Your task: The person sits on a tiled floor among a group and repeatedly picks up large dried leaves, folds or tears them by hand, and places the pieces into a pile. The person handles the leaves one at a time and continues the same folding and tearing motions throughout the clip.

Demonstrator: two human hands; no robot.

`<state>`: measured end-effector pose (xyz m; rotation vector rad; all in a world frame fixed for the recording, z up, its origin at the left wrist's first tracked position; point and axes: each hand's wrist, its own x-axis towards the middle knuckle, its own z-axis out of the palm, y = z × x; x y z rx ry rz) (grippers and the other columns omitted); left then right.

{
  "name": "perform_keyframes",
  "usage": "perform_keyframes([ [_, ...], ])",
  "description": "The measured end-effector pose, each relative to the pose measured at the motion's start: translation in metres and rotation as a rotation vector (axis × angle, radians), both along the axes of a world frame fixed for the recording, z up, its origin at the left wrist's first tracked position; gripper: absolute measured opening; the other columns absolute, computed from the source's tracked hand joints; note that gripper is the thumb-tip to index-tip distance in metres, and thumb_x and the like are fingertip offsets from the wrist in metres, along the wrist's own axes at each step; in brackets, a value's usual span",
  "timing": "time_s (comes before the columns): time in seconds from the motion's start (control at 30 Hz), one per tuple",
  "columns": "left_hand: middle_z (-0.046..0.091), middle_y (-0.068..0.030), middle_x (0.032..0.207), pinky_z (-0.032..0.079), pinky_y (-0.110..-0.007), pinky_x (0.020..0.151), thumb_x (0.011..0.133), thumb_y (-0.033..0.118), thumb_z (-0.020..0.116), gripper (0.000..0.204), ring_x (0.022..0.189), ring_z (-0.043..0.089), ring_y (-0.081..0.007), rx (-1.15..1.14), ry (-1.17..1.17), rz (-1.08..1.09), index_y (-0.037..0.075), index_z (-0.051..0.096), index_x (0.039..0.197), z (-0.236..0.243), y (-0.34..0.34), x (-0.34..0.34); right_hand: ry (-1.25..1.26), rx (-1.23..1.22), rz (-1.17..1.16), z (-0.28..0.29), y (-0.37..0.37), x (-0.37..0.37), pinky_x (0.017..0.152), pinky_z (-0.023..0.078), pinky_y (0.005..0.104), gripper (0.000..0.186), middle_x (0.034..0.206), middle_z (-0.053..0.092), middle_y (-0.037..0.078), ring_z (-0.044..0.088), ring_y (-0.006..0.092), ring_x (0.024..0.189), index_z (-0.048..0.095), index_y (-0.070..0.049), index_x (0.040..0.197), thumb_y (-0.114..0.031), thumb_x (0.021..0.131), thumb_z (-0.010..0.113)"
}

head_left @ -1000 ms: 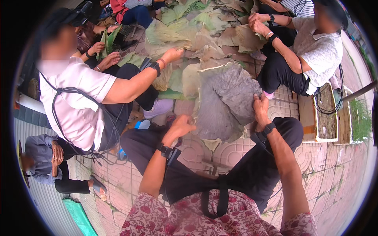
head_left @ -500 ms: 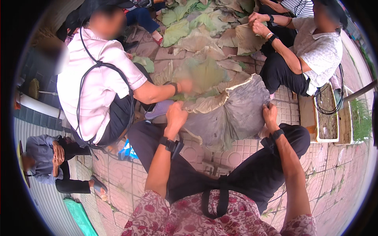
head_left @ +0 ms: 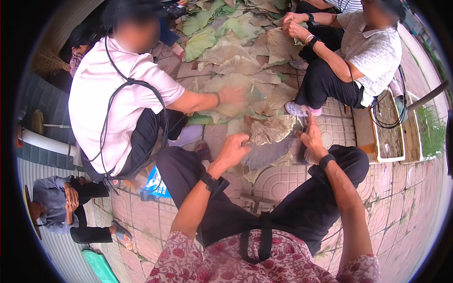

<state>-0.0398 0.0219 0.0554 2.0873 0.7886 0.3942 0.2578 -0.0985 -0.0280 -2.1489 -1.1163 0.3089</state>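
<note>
Left hand point(head_left: 234, 147) and right hand point(head_left: 312, 137) grasp opposite edges of 1 large, crumpled grey-brown dried leaf point(head_left: 272, 141); patterned pavement tiles point(head_left: 278, 181) lie beneath.

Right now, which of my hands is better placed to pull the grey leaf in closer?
Probably the left hand: it rests on the grey leaf's near edge, while the right hand sits at its far side.

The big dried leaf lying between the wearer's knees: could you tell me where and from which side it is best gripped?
Probably at its two outer edges, from either side. The dried leaf lies spread and crumpled on the paving, wide and floppy, so one grip would let it sag. The left hand and right hand already sit at opposite edges.
</note>
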Motion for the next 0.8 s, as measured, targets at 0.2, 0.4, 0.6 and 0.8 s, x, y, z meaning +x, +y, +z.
perform_keyframes([
  [0.2,0.043,-0.0183,0.071,0.04,-0.041,0.062,0.073,0.011,0.064,0.024,0.065,0.045,-0.0268,-0.062,0.185,0.111,-0.005,0.047,0.08,0.007,0.005,0.016,0.151,-0.027,0.091,0.006,0.027,0.004,0.081,0.048,0.0487,0.024,0.084,0.065,0.029,0.063,0.0449,0.089,0.069,0.001,0.096,-0.007,0.075,0.06],
  [0.4,0.048,-0.0265,0.125,0.038,-0.05,0.098,0.074,0.014,0.07,0.056,0.115,0.049,-0.0399,0.608,0.27,0.195,-0.003,0.046,0.121,-0.001,-0.002,0.014,0.036,0.02,0.283,0.05,0.031,-0.038,0.075,0.047,0.051,0.024,0.084,0.064,0.027,0.062,0.0453,0.086,0.065,-0.003,0.105,-0.02,0.088,0.063],
  [0.6,0.045,-0.0255,0.134,0.031,-0.049,0.108,0.078,0.015,0.068,0.066,0.126,0.042,-0.0416,0.482,0.069,0.1,-0.003,0.04,0.136,-0.007,-0.036,0.046,-0.017,0.019,0.464,0.052,0.041,-0.074,0.068,0.048,0.0524,0.02,0.076,0.063,0.026,0.062,0.0454,0.076,0.061,-0.002,0.1,-0.018,0.089,0.059],
  [0.8,0.061,-0.0242,0.104,0.043,-0.05,0.088,0.083,0.008,0.06,0.038,0.1,0.058,-0.0411,0.373,0.05,0.195,-0.003,0.049,0.118,-0.011,-0.021,0.051,-0.182,-0.013,0.658,0.063,0.041,-0.087,0.063,0.048,0.0521,0.014,0.069,0.062,0.024,0.062,0.0435,0.068,0.058,0.001,0.089,-0.011,0.081,0.06],
])
